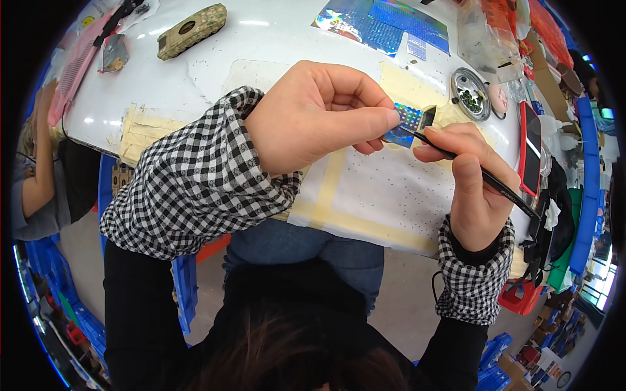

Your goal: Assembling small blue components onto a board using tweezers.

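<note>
Holographic foil, a small blue-glinting piece (405, 124), sits pinched between the thumb and curled fingers of the left hand (316, 114), held up over the middle of the white table (261, 49). The right hand (471, 189) is closed around black tweezers (486, 177), whose tip meets the right edge of the foil piece, where a small dark tab (428, 117) stands up. Both wrists wear black-and-white checked cuffs (195, 176) over black sleeves.

Beneath the hands, at the near edge of the table, lies a white sheet (385, 192) bordered with strips of tan masking tape and dotted with tiny specks. More tan tape patches the near left edge. Toward the far edge a larger sheet of blue holographic foil (385, 23) lies flat. A small camouflage-patterned tank model (191, 29) rests near the far left corner, and a pink comb-like tool (75, 65) lies at the left edge. A round metal dish (471, 93) holding small dark bits stands toward the right edge, with a red-cased phone (530, 148) just beyond it. Another person's arm (36, 176) shows past the left edge of the table.
</note>
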### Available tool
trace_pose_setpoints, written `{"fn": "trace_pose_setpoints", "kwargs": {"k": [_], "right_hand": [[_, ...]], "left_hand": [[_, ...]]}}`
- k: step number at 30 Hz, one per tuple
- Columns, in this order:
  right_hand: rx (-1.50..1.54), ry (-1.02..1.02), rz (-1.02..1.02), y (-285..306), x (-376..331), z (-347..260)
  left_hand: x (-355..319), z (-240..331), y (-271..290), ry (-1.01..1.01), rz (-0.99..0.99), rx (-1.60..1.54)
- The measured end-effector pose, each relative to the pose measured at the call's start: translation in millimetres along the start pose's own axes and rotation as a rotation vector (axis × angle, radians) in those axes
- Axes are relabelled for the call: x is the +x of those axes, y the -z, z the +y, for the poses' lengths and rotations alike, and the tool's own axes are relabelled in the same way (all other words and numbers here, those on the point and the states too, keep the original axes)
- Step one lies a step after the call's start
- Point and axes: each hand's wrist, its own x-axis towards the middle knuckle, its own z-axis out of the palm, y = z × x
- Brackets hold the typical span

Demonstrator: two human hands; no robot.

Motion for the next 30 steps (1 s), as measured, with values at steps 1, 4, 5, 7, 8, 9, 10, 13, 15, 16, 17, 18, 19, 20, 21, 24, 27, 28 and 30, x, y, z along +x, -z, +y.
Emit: {"fn": "trace_pose_setpoints", "kwargs": {"k": [1,4,5,7,8,9,10,13,15,16,17,18,19,20,21,24,27,28,30], "right_hand": [[-0.029,0.002,-0.005,-0.1,-0.1,-0.5],[-0.088,0.004,-0.01,-0.1,-0.8,-2.8],[-0.089,0.001,-0.005,0.1,-1.0,-3.1],[-0.094,0.0,-0.006,0.4,-0.8,-3.5],[-0.1,0.004,-0.013,0.7,0.0,-3.5],[-0.106,0.005,-0.02,0.7,0.4,-3.5],[-0.106,0.003,-0.023,0.8,0.5,-3.9],[-0.1,0.002,-0.04,0.8,0.4,-3.4],[-0.097,0.008,-0.058,3.0,0.5,-2.0],[-0.067,0.041,-0.059,5.2,0.5,-0.6],[-0.037,0.073,-0.06,7.7,0.5,1.9],[-0.003,0.107,-0.062,8.7,0.7,3.8],[0.022,0.072,-0.032,7.1,0.1,2.9],[0.047,0.038,-0.002,4.0,-1.1,0.6],[0.069,0.003,0.029,1.3,-1.8,-1.6],[0.152,-0.07,0.061,-3.2,-1.1,-6.1],[-0.074,0.193,-0.094,13.1,4.3,4.2],[-0.084,0.179,-0.084,12.5,4.1,4.1],[-0.107,0.15,-0.063,8.9,2.2,2.9]], "left_hand": [[0.0,0.1,-0.1,0.0,-0.001,-0.001],[0.3,-0.3,0.1,-0.002,-0.002,-0.007],[0.4,-0.5,0.3,-0.004,-0.003,-0.009],[0.5,-0.5,0.5,-0.004,-0.008,-0.001],[0.4,-0.2,0.4,-0.005,-0.01,0.002],[0.2,-0.1,0.5,0.001,-0.011,0.0],[-0.1,0.3,0.6,0.006,-0.011,-0.002],[0.1,-0.3,1.4,0.018,-0.027,0.006],[0.6,-0.6,2.0,0.024,-0.044,0.016],[0.7,-0.3,2.2,0.026,-0.053,0.021],[0.7,-0.2,2.1,0.028,-0.061,0.026],[0.5,-0.2,2.1,0.03,-0.059,0.03],[0.2,-0.4,2.1,0.032,-0.056,0.034],[-0.1,-0.6,2.0,0.035,-0.054,0.037],[-0.2,-0.9,1.8,0.031,-0.049,0.039],[-0.1,-0.9,1.6,0.024,-0.041,0.042],[0.3,0.3,1.6,0.022,-0.045,0.047],[0.2,0.1,1.5,0.018,-0.043,0.051],[0.0,-0.4,1.3,0.012,-0.039,0.052]]}}
